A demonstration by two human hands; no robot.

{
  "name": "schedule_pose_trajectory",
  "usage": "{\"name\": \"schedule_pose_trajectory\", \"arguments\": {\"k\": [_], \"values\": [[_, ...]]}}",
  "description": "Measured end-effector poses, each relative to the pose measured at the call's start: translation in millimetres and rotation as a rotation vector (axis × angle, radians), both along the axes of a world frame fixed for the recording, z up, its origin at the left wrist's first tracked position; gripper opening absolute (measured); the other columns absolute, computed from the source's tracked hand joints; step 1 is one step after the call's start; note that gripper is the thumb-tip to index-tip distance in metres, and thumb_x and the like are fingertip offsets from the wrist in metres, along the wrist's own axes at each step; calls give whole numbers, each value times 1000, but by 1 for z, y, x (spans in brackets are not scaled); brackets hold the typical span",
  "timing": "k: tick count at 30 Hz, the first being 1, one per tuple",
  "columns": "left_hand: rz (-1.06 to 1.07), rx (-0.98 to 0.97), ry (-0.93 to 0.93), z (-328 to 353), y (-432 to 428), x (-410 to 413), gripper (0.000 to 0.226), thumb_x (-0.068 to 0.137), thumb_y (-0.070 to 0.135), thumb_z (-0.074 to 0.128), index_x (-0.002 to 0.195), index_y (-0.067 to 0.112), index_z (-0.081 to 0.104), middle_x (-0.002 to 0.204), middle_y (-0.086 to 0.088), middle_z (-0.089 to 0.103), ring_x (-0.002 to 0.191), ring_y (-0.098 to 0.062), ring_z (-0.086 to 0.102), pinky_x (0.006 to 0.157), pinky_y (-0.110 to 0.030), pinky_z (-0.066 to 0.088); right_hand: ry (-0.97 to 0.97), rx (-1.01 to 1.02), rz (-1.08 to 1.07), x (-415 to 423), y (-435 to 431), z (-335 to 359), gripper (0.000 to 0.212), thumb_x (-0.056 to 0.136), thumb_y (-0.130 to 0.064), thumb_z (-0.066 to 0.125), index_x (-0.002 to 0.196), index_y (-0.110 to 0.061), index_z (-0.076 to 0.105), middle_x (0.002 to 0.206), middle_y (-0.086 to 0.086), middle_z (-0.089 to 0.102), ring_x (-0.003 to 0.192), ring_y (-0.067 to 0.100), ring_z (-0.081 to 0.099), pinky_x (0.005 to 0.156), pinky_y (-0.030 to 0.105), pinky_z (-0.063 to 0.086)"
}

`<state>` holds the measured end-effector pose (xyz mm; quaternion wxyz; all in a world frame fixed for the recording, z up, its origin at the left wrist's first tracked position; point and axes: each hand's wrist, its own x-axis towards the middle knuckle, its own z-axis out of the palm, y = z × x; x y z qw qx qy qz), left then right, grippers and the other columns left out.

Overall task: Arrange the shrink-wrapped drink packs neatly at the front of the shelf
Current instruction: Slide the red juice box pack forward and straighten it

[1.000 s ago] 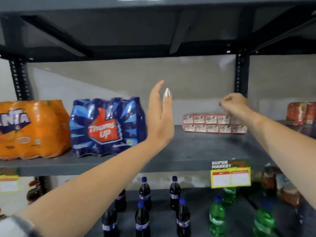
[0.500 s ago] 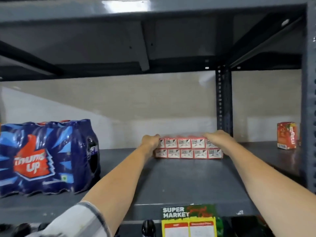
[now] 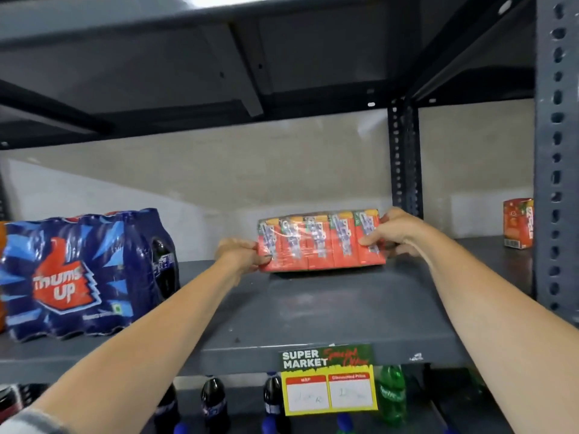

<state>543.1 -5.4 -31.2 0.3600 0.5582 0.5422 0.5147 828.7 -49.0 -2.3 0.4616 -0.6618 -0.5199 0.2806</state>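
Head view: left hand (image 3: 239,253) and right hand (image 3: 393,234) clasp the ends of the red juice-carton pack (image 3: 319,241), centre frame, tilted up above the grey shelf (image 3: 313,314); blue cola pack (image 3: 81,274) stands lower left.

light falls from above, leaving a white glare patch on the upper shelf (image 3: 200,1); beneath that shelf its underside sits dim. the carton pack (image 3: 319,241) below it is smeared by motion blur, its wrap glinting. far right of it, uprights bow outward.
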Motion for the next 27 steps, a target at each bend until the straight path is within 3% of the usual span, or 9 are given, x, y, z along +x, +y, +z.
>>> {"name": "schedule_pose_trajectory", "arguments": {"k": [4,8,11,13,15,17,20,23,27], "values": [[10,10,137,-7,-11,-7,17,70,-9,78,74,6,71,96,-14,73,64,-15,62,68,-26,57,-81,-162,70,1,-29,2,77,55,-25,93,121,-5,59,123,11,63,117,29,59,85,45,52],[20,81,25,-6,-39,10,45,87,10,68,130,4,56,117,-8,63,99,-18,66,82,-27,51,181,-18,26,3,-35,5,143,15,-77,78,137,-11,47,133,15,54,127,34,51,99,53,45],[-126,65,-136,-11,-66,42,23,93,21,57,114,15,60,98,0,70,87,-13,67,69,-24,50,376,161,-27,1,-24,7,83,72,-75,61,127,-12,55,119,9,63,108,24,59,91,44,48],[-197,-31,-178,-15,-64,58,51,82,36,53,130,16,55,117,-5,70,106,-20,65,91,-34,51,315,137,14,-9,-22,4,40,97,-51,45,94,-15,61,86,6,66,83,21,62,81,39,49],[-188,-69,-207,-12,-60,67,61,83,46,46,135,16,53,131,-3,63,120,-21,58,104,-37,42,121,85,-7,-18,-23,1,37,99,-40,36,72,-19,51,64,4,61,69,21,60,76,38,49],[-186,-61,-218,-6,-56,72,54,94,50,37,130,14,58,131,-3,61,122,-22,56,107,-36,39,-42,63,-35,-23,-28,3,32,95,-35,32,73,-18,48,66,5,60,65,21,57,67,33,45],[-296,-131,-342,7,-44,81,59,98,56,27,91,15,69,95,-9,72,92,-25,68,90,-40,52,-243,55,-60,-27,-35,10,34,83,-42,35,102,-18,51,92,8,62,79,25,59,66,32,47],[-343,-170,-343,16,-29,88,72,87,74,26,86,14,65,90,-12,71,76,-25,68,72,-36,51,-352,35,-64,-37,-42,12,48,86,-44,36,123,-16,46,107,12,65,86,29,64,69,36,55],[-409,-158,-267,15,-38,88,74,87,75,28,74,10,60,56,-10,70,50,-20,66,65,-23,45,-352,-99,41,-40,-50,29,41,96,-38,40,118,-8,56,105,16,67,80,31,67,71,38,58]]}}
